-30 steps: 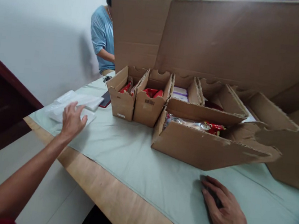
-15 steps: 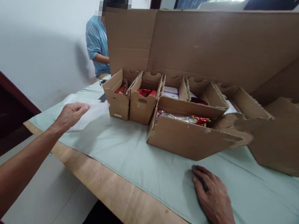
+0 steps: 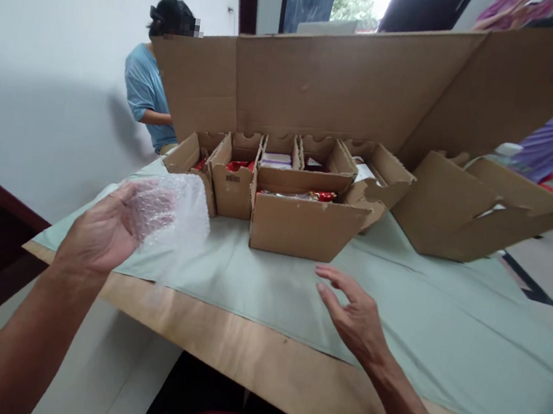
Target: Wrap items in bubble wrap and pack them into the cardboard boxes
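My left hand (image 3: 102, 232) holds a sheet of clear bubble wrap (image 3: 175, 211) lifted above the left end of the table, fingers curled round its edge. My right hand (image 3: 352, 310) hovers open just above the pale green cloth (image 3: 271, 287), fingers spread, holding nothing. Straight ahead stands a row of small open cardboard boxes (image 3: 300, 220) holding red packets (image 3: 238, 165) and white items. The nearest box sits a short way beyond my right hand.
A tall cardboard sheet (image 3: 331, 86) stands behind the boxes. More open cardboard boxes (image 3: 468, 207) lie at the right. A person in a blue shirt (image 3: 146, 94) stands at the table's far left corner. The wooden table edge (image 3: 248, 355) runs in front of me.
My left hand picked the bubble wrap up off the table and brought it toward me. My right hand lifted off the cloth and opened. The view swung left and pulled back.
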The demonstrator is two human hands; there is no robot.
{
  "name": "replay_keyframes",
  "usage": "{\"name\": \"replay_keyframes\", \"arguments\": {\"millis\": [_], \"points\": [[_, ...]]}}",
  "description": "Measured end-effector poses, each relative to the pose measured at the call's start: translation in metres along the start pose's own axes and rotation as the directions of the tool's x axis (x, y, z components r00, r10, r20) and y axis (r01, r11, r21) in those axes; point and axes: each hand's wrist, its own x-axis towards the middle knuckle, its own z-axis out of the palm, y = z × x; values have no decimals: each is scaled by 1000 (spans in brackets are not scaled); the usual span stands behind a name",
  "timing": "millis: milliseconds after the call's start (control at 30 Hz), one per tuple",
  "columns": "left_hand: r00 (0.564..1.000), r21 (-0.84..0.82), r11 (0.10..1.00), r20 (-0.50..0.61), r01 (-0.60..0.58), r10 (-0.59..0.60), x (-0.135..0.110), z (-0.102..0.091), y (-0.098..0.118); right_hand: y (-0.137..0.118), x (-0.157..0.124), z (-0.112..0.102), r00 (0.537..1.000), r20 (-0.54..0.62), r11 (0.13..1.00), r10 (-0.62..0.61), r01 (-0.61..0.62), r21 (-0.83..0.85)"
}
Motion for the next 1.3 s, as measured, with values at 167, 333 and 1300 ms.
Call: {"name": "replay_keyframes", "arguments": {"millis": [167,333,1300], "points": [[994,-26,998,89,65,-63,-23,35,-8,-56,3,8,956,287,948,54,-139,285],[939,36,988,307,153,-157,-39,49,-31,-82,3,51,917,394,902,68,-225,368],[922,560,819,368,-121,-116,-19,-44,-139,-107,51,135,619,739,830,-265,-244,502]]}}
